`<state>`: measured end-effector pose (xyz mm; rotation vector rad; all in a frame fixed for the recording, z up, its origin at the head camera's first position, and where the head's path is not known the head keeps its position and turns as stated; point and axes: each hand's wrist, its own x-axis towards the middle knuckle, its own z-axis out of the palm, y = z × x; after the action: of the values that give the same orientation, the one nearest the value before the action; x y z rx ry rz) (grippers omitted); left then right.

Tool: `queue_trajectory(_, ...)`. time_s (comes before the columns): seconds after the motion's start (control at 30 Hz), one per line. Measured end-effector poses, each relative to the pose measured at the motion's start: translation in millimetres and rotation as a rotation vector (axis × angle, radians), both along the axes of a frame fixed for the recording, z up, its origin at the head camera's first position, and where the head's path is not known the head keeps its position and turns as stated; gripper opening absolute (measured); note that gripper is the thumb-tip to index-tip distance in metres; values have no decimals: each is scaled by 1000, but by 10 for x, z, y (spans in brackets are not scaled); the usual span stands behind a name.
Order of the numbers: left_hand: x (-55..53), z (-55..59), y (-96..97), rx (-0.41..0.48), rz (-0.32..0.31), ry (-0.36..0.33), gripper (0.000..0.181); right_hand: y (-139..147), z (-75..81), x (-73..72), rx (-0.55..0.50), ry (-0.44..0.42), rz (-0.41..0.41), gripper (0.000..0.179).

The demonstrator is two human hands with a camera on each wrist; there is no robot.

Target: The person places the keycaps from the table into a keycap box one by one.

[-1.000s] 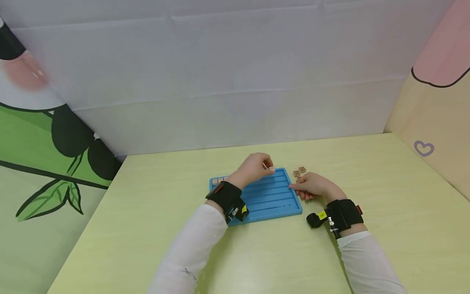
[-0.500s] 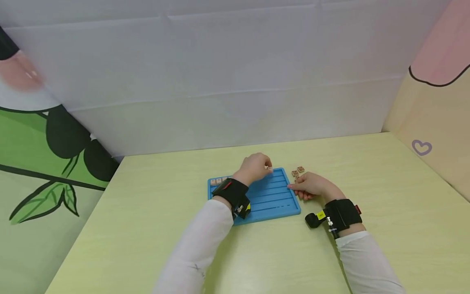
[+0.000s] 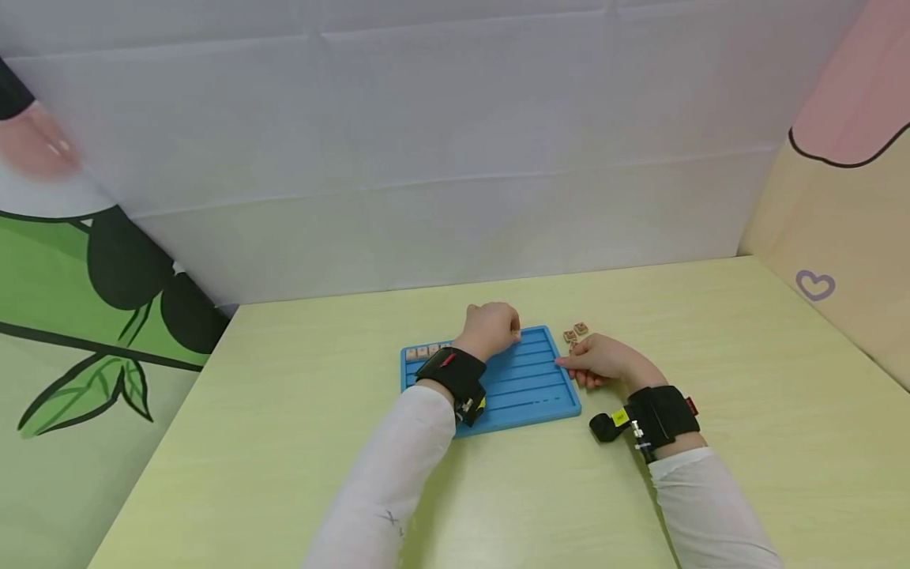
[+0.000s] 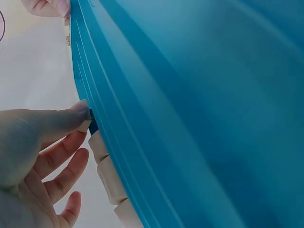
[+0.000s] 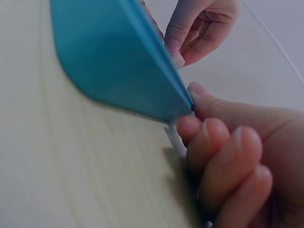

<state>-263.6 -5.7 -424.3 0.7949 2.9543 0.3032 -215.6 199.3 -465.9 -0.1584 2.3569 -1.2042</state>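
A blue tray with long parallel ridges is in the middle of the table. My left hand is over its far edge, pinching a small beige tile between thumb and fingers, right at the top groove. Several similar tiles stand side by side in that groove, to the left of the hand. My right hand grips the tray's right edge between thumb and index finger; its other fingers curl below the rim in the right wrist view.
Several loose tiles lie on the pale yellow table just beyond my right hand. A white sheet rises behind the table. Printed panels stand at the left and right. Both wrists wear black camera straps.
My left hand has come down to the tray's far edge with the tile, its wrist shifting to the right. The right hand keeps its hold on the tray's edge.
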Motion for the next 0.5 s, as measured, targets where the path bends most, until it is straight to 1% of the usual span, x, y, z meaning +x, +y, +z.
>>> queue_trajectory(0.17,9,7,10,-1,4,5,12,-3,2,-4,-1,-2,-1,38)
queue_trajectory(0.5,12,-16,24,-40,35,9,11,-5,10,5,3,-5,3,38)
